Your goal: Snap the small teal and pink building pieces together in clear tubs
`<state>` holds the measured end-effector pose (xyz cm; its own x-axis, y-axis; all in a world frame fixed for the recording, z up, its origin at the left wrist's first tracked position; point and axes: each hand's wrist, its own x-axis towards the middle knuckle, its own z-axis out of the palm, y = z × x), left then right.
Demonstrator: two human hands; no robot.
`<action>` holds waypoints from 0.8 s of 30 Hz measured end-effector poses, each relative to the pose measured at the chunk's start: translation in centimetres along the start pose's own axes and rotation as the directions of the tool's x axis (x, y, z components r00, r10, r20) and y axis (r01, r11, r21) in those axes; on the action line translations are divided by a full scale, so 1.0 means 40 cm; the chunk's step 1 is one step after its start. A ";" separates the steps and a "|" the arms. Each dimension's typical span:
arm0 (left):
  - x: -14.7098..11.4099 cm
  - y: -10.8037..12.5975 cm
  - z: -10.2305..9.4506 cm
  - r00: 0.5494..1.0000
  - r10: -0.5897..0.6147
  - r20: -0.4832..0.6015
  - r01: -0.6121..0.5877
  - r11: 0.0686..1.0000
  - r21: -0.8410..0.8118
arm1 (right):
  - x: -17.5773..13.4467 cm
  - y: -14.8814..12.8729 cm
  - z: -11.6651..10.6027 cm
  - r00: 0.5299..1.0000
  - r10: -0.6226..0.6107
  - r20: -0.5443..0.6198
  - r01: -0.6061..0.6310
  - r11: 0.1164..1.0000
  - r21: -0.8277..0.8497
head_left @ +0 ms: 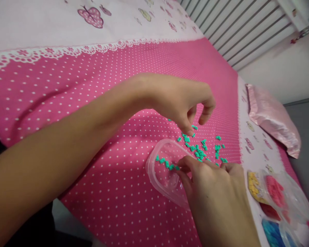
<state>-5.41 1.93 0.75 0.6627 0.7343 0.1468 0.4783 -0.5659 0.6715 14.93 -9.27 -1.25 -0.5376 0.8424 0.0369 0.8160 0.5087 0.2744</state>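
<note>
From where I stand, the person's right hand (216,192) reaches in over a clear plastic tub (166,196) on the pink dotted bedspread (113,192), its thumb and forefinger pressed together on the near end of a short zigzag chain of green pieces (167,164). The chain runs out from those fingertips towards the tub's rounded end, within its outline; whether it lies on the plastic or hangs just above it, I can't tell. The left hand (185,103) arches above the cover beyond the tub, wrist bent, fingers curled downward and visibly apart, with one fingertip close over the loose green pieces (200,153). These lie scattered on the dotted cloth just past the tub, some bunched together, a few off on their own. Over by the right forearm sit more little pieces in clear packaging: yellow pieces (254,187), pink pieces (275,190) and, lower down, blue pieces (272,233), partly cut off by the picture's edge. A shiny pink pillow (273,116) rests farther back, near a white slatted panel (234,27), and a white lace trim (74,49) crosses the cover, bordering a pale band printed with butterflies.
</note>
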 end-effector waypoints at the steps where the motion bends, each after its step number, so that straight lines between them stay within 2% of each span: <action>1: 0.001 0.000 0.000 1.000 0.001 0.000 -0.001 1.000 0.002 | 0.000 0.001 0.001 1.000 -0.005 -0.001 0.005 1.000 0.007; 18: 0.001 0.004 -0.001 0.998 -0.055 0.031 0.055 0.998 0.014 | 0.003 0.000 0.003 0.995 0.024 0.095 -0.024 1.000 0.003; 24: -0.001 0.001 -0.003 1.000 -0.015 0.027 0.014 0.999 0.047 | 0.001 0.018 -0.005 0.998 -0.015 0.055 0.014 1.000 0.015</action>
<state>-5.49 1.91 0.84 0.6710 0.7322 0.1171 0.5140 -0.5731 0.6383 15.45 -8.88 -0.84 -0.5375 0.8430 -0.0204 0.8113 0.5236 0.2600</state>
